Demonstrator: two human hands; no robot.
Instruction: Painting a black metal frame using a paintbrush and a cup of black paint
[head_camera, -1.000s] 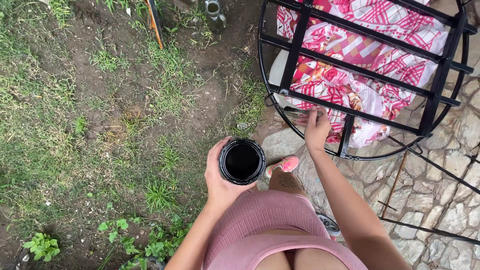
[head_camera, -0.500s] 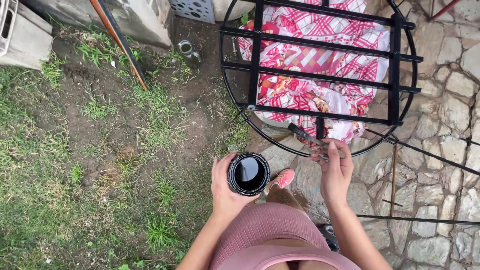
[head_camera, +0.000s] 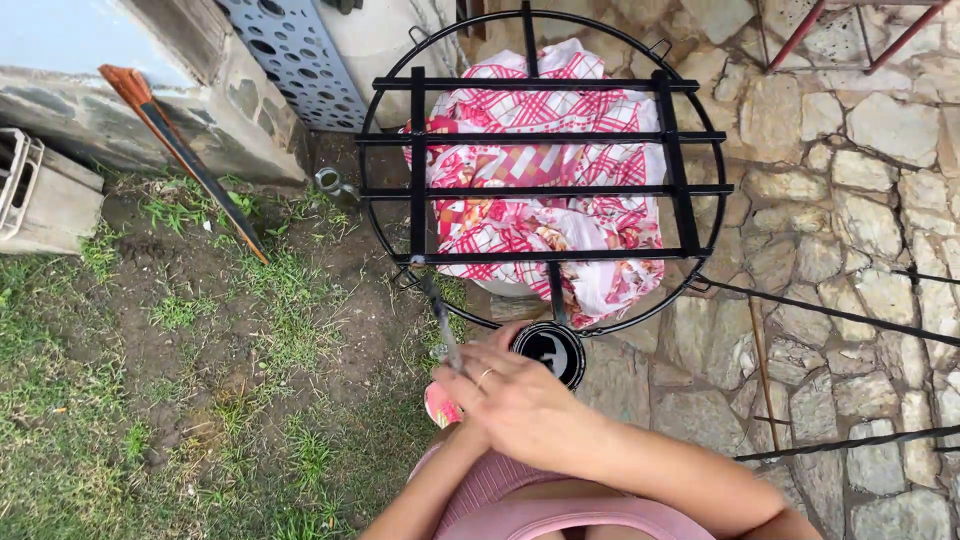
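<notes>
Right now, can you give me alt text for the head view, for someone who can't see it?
A right hand holds a thin paintbrush beside a small round black paint can, just below a round black metal barred frame. Pink-and-white checked cloth lies under the frame, between grass and stone paving.

the person wears a ribbed, dusty-pink garment (head_camera: 520, 500) seen from above. both forearms are bare, with no sleeves. a thin ring sits on one finger of the right hand (head_camera: 520, 405). one pink shoe (head_camera: 440, 405) shows below the hands.
</notes>
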